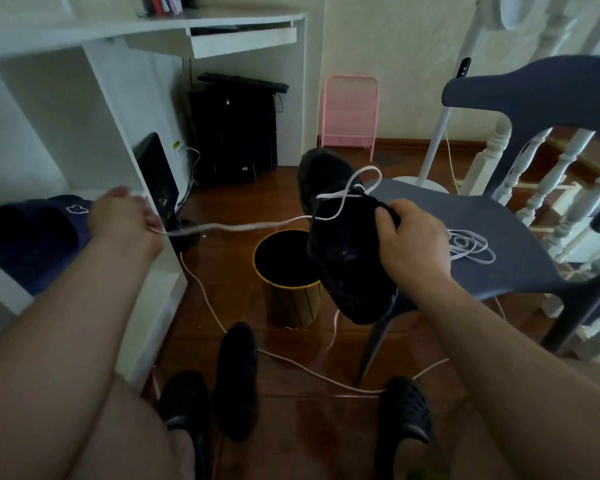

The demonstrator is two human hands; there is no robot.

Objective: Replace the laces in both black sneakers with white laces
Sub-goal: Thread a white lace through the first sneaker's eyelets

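Observation:
My right hand (409, 240) grips a black sneaker (343, 237) in the air at centre, toe pointing away. A white lace (257, 226) runs through the sneaker's eyelets, loops above the tongue and stretches left to my left hand (123, 216), which pinches its end out to the left. A second black sneaker (236, 379) lies on the wooden floor between my feet. Another white lace (468, 245) lies coiled on the seat of the blue chair (499, 223), just right of my right hand.
A black bin with a yellow rim (288, 278) stands on the floor under the held sneaker. A white desk unit (94, 133) fills the left. White cables (291, 362) trail across the floor. My feet wear black clogs (406, 420). A white banister (551, 188) stands at right.

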